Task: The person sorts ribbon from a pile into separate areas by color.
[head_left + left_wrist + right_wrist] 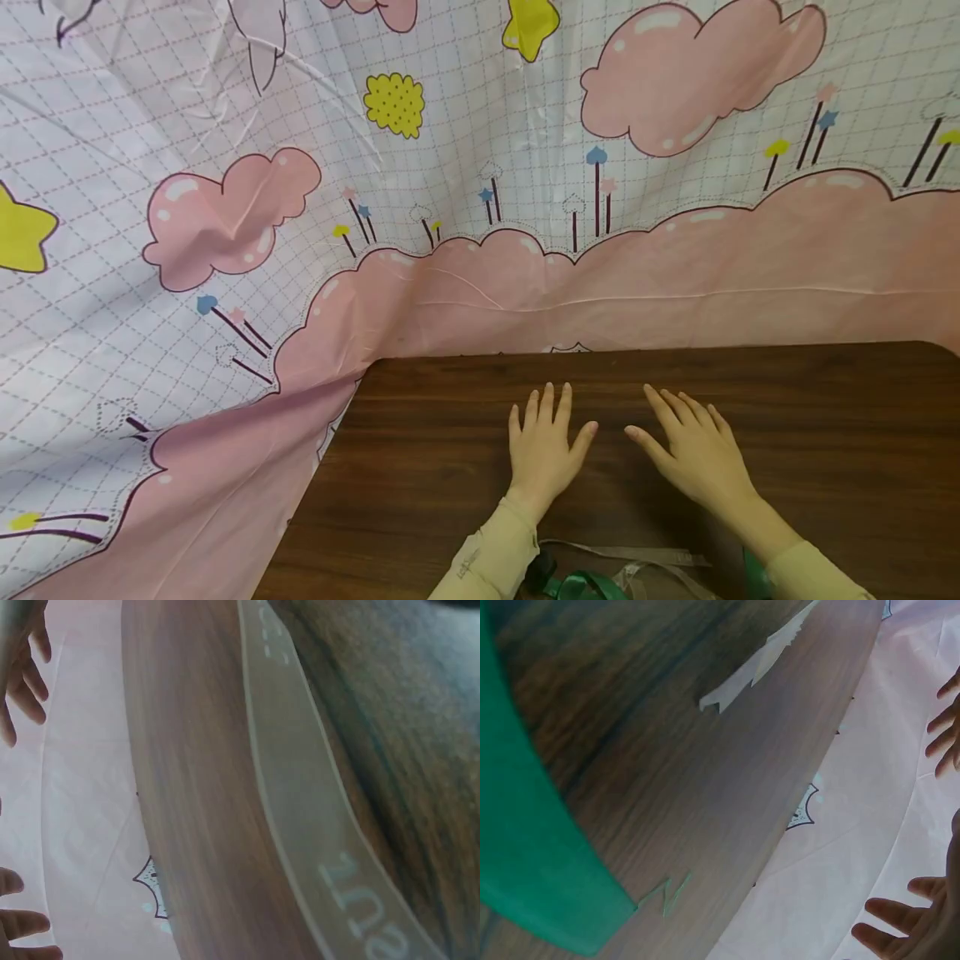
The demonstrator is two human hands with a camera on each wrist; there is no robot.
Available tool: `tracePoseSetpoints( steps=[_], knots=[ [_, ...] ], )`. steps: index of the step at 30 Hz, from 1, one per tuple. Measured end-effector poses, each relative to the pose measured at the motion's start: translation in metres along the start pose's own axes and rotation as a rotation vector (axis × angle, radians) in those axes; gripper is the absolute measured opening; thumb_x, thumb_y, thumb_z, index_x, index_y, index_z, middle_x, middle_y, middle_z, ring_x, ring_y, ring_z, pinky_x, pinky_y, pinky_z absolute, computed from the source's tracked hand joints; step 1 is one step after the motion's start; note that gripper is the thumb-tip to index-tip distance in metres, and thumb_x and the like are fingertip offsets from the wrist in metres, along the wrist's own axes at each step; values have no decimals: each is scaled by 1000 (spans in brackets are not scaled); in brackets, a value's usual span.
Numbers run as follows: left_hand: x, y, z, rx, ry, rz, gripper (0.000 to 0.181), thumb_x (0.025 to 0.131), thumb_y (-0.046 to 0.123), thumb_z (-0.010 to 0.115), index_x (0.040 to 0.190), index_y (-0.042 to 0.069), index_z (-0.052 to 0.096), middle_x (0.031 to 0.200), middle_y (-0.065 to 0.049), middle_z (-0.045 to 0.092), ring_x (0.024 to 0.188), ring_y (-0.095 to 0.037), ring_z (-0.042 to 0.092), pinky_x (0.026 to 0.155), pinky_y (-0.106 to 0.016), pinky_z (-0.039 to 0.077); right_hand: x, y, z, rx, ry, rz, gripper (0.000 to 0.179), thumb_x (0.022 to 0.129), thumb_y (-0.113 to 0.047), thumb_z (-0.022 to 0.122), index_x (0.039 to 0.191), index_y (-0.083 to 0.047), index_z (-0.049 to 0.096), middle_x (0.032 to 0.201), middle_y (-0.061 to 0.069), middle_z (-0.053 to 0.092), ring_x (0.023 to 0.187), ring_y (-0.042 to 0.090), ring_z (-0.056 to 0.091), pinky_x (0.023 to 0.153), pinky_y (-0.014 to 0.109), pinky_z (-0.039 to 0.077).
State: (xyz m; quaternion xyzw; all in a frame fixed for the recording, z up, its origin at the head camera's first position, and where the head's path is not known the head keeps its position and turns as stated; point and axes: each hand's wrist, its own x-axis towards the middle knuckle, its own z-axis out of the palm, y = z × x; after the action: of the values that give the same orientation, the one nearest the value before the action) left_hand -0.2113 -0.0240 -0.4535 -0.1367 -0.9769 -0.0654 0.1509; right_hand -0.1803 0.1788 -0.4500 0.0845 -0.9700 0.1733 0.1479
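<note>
In the head view, my left hand (543,458) hovers over the dark wooden table (420,450), palm down. Its fingers are spread and point toward the far edge. My right hand (701,458) is held the same way a short gap to the right, fingers extended and thumb toward the left hand. Neither hand holds anything. Closer to the body, between the forearms, lie a green ribbon (588,585) and a translucent ribbon (637,553). The left wrist view shows the translucent ribbon (292,765) with white lettering; the right wrist view shows wide green ribbon (540,840) with a frayed thread.
A pale ribbon end (757,667), jaggedly cut, lies on the wood in the right wrist view. Behind and left of the table hangs a pink and white curtain (480,292) printed with clouds and stars. A small dark object (540,573) is beside the left sleeve.
</note>
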Motion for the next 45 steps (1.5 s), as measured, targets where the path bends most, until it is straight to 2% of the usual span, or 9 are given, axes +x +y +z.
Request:
tracePoseSetpoints(
  steps=[9, 16, 19, 23, 29, 33, 39, 43, 45],
  knots=[
    [-10, -2, -16, -20, 129, 49, 59, 96, 58, 25, 138, 22, 46, 130, 2, 57, 117, -18, 55, 102, -44, 39, -10, -6, -7, 10, 91, -57, 68, 88, -52, 55, 140, -9, 41, 124, 23, 58, 107, 46, 55, 81, 62, 45],
    [-22, -2, -25, -65, 250, 108, 48, 96, 50, 38, 129, 19, 55, 109, 4, 68, 96, -15, 63, 90, -37, 46, -20, -12, -8, 43, 222, -145, 62, 79, -40, 71, 130, -10, 53, 106, 14, 68, 77, 25, 61, 61, 41, 52],
    [-28, -2, -27, -64, 287, 119, 47, 95, 50, 41, 125, 18, 58, 102, 4, 69, 89, -14, 63, 87, -36, 47, -25, -14, -9, 60, 244, -176, 57, 77, -36, 74, 124, -10, 57, 101, 11, 69, 74, 21, 60, 60, 38, 51],
    [-37, -1, -28, -76, 311, 129, 47, 94, 51, 42, 123, 18, 60, 94, 5, 71, 83, -13, 63, 83, -34, 47, -32, -17, -11, 76, 263, -212, 51, 74, -31, 76, 118, -10, 61, 97, 8, 70, 80, 23, 63, 65, 41, 53],
    [-50, 2, -28, -152, 319, 150, 45, 94, 49, 45, 119, 16, 61, 83, 7, 70, 74, -10, 63, 80, -32, 48, -45, -19, -15, 116, 223, -190, 45, 75, -31, 76, 113, -12, 64, 98, 5, 70, 83, 22, 63, 63, 39, 53],
    [-58, 3, -26, -206, 287, 149, 45, 94, 48, 45, 119, 14, 61, 84, 7, 71, 72, -8, 62, 80, -32, 48, -56, -20, -15, 150, 206, -171, 41, 75, -30, 76, 111, -12, 65, 98, 4, 70, 84, 22, 64, 61, 38, 54],
    [-72, 1, -22, -234, 217, 107, 47, 95, 50, 41, 120, 14, 60, 86, 7, 72, 72, -7, 61, 81, -34, 48, -66, -21, -11, 169, 218, -188, 38, 73, -26, 78, 106, -12, 67, 97, 1, 70, 81, 17, 64, 61, 33, 54],
    [-79, 0, -19, -252, 207, 90, 46, 95, 49, 42, 118, 14, 62, 85, 8, 71, 69, -5, 59, 80, -33, 48, -71, -22, -9, 184, 201, -173, 37, 74, -26, 78, 106, -12, 66, 98, 1, 70, 82, 18, 64, 62, 36, 54],
    [-83, 0, -17, -260, 206, 87, 46, 95, 48, 43, 117, 13, 62, 84, 8, 71, 69, -4, 58, 79, -33, 48, -74, -22, -9, 191, 188, -151, 36, 74, -27, 77, 106, -12, 67, 98, 1, 70, 79, 16, 63, 60, 32, 54]
  ],
)
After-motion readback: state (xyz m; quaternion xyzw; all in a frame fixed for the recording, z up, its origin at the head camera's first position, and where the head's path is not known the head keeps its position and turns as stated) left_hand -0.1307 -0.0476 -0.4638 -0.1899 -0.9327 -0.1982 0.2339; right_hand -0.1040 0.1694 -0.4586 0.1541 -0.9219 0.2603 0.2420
